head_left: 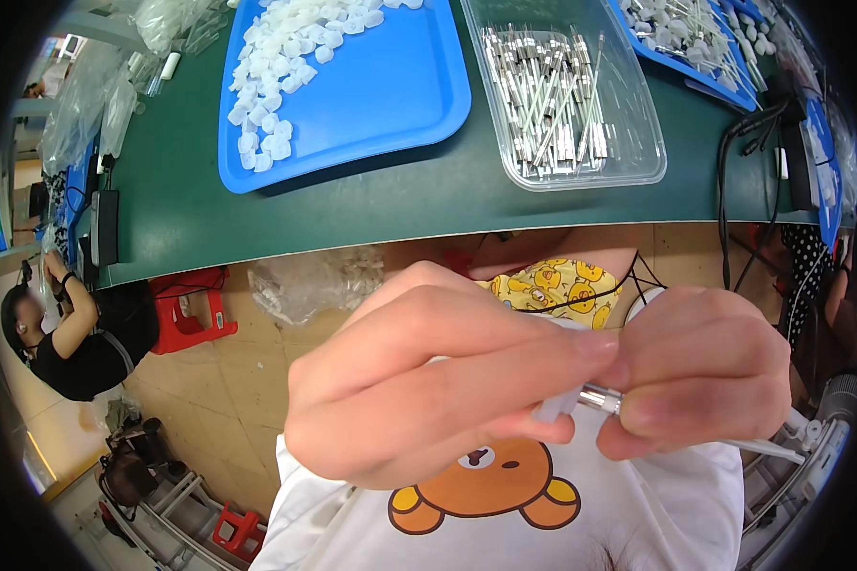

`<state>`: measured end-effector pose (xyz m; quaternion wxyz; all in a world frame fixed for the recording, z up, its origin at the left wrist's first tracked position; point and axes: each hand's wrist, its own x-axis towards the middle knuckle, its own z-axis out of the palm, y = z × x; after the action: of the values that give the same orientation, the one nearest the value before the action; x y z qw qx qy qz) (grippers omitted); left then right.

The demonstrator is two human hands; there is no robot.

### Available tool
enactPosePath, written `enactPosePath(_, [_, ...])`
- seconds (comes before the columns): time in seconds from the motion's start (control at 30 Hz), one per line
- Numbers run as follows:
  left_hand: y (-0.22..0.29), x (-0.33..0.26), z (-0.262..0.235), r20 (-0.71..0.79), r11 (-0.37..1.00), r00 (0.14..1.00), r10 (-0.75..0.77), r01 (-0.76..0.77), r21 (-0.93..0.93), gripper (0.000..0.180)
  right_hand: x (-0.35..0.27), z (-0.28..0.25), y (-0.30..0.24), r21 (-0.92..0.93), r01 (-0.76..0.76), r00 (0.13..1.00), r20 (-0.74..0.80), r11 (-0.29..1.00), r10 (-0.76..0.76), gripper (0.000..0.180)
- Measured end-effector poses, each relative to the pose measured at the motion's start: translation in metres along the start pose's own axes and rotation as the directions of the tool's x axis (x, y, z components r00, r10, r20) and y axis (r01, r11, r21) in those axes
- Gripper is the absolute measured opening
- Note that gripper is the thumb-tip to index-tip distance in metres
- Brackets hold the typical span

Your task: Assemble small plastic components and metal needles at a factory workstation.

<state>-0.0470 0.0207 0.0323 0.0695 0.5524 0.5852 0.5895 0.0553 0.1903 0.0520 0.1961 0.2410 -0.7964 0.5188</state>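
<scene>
Close in front of my chest, both my hands are closed and nearly meet. My left hand (428,381) pinches a small translucent white plastic piece (554,407), mostly hidden by the fingers. My right hand (705,381) grips a thin rod with a shiny metal end (600,398). That metal end points left and meets the white piece; I cannot tell how deep it sits. A pale length (767,447) of the rod sticks out behind the right hand. Similar white pieces (281,57) lie on a blue tray (381,105), and similar rods (552,105) fill a clear plastic container (652,147).
These stand on a green table (171,214). A second blue tray (681,81) at the far right holds white pieces with rods. Black cables (728,181) hang over the table's right edge. At left, a person in black (81,333) sits near a red stool (186,319).
</scene>
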Motion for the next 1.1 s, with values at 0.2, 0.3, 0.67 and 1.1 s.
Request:
enactPosePath(0.2, [-0.005,0.002,0.0,-0.018,0.997,1.0,0.018,-0.017,0.07,0.036,0.004,0.006,0.003,-0.039,-0.056,0.991,-0.122,0.998,0.051,0.03])
enactPosePath(0.3, [-0.005,0.001,0.003,-0.067,0.997,0.997,-0.033,0.037,0.066,0.04,0.0,0.01,0.025,0.037,-0.008,0.976,-0.218,0.999,0.016,0.027])
enactPosePath(0.67, [0.004,0.002,0.01,-0.162,0.923,0.913,-0.373,0.383,0.032,0.026,0.008,0.019,0.024,0.833,-0.503,0.535,0.089,0.231,0.84,0.02])
enactPosePath(1.1, [-0.004,0.004,0.015,-0.129,0.959,0.954,-0.269,0.278,0.061,0.013,0.007,0.016,0.024,0.848,-0.527,0.45,0.221,0.059,0.865,0.021])
